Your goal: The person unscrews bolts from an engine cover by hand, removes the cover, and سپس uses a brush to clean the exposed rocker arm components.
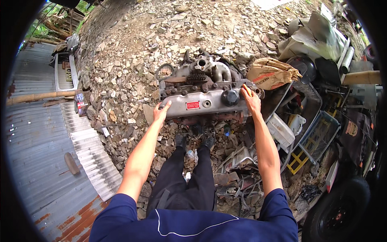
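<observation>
A silver valve cover (213, 103) with a red label and a black oil filler cap (230, 97) lies along the near side of a greasy engine cylinder head (201, 85). My left hand (160, 113) grips the cover's left end, its thumb on top and the other fingers partly hidden. At the opposite end, my right hand (251, 100) holds the cover with its fingers reaching over the far edge. Behind the cover are rusty bolts and a curved metal manifold (219, 71). Whether the cover is seated or loose I cannot tell.
Broken stones (133, 52) cover the ground. A brown paper sack (272, 73) sits right of the engine. Crates, including a grey plastic one (320, 131), scrap and a wheel (338, 215) crowd the right. Corrugated metal sheets (44, 141) lie at left; my shoes (207, 141) stand close to the engine.
</observation>
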A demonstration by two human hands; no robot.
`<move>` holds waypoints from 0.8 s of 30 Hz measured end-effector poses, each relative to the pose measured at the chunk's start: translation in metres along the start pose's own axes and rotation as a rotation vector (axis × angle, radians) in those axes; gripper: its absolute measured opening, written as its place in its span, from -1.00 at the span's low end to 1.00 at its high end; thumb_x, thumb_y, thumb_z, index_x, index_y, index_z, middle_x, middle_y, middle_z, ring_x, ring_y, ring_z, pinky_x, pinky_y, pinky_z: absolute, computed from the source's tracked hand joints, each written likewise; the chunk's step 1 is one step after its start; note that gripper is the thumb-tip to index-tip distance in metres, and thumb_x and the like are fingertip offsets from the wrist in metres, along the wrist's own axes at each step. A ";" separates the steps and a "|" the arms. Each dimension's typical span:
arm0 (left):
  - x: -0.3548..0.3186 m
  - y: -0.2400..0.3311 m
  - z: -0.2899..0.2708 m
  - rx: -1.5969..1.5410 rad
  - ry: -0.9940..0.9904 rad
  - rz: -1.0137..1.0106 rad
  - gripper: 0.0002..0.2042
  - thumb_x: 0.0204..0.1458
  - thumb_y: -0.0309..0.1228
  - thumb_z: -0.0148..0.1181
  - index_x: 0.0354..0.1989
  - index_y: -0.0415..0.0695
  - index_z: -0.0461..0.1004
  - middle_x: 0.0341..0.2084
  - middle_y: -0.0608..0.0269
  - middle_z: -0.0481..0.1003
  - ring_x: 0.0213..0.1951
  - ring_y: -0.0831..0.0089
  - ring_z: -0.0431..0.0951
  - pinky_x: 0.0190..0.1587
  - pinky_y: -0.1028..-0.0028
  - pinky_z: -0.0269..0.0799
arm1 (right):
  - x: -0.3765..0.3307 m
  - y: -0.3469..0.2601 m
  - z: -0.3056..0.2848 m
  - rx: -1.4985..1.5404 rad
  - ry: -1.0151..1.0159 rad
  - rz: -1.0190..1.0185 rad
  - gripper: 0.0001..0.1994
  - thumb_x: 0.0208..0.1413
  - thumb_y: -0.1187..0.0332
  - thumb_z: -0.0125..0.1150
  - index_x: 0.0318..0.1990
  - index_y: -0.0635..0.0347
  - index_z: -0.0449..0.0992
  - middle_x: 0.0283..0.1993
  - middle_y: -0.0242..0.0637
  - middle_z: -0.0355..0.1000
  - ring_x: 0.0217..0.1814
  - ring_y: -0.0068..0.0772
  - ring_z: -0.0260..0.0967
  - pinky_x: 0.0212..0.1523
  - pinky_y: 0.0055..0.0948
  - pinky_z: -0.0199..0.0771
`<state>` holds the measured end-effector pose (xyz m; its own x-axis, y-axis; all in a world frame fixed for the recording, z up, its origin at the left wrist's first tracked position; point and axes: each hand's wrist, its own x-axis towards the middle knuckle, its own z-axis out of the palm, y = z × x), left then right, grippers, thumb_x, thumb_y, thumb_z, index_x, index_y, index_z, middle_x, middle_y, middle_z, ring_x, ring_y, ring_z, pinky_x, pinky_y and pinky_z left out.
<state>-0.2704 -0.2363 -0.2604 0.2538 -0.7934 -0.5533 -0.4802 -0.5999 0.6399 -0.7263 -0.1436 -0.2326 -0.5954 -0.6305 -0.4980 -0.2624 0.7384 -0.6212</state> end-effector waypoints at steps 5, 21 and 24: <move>-0.005 0.011 0.014 -0.039 -0.044 0.046 -0.15 -0.15 0.18 0.46 0.23 -0.17 0.42 -0.02 -0.01 0.55 0.00 0.27 0.56 0.09 0.33 0.44 | 0.014 0.023 0.001 0.024 0.081 -0.104 -0.39 0.03 -0.27 0.28 0.05 -0.01 0.63 -0.09 -0.09 0.61 0.01 -0.11 0.57 0.03 -0.25 0.48; -0.023 0.003 0.027 -0.235 0.207 0.297 -0.66 0.12 -0.32 0.21 0.04 -0.16 0.58 -0.12 0.20 0.59 -0.09 0.43 0.53 0.05 0.44 0.39 | 0.017 0.022 0.017 0.096 0.351 -0.404 -0.62 0.19 0.00 0.30 -0.05 0.09 0.69 -0.33 -0.24 0.64 -0.27 -0.49 0.58 -0.18 -0.46 0.51; -0.022 -0.001 0.023 -0.241 0.210 0.263 -0.65 0.10 -0.25 0.21 0.03 -0.10 0.59 -0.08 0.10 0.61 -0.03 0.26 0.57 0.11 0.34 0.40 | 0.013 0.011 0.009 0.112 0.328 -0.373 -0.61 0.18 0.00 0.31 -0.03 0.10 0.68 -0.35 -0.26 0.63 -0.30 -0.57 0.54 -0.21 -0.49 0.50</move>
<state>-0.2949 -0.2156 -0.2613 0.3264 -0.9118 -0.2490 -0.3479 -0.3608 0.8653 -0.7307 -0.1455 -0.2514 -0.6882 -0.7251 -0.0246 -0.4307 0.4356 -0.7904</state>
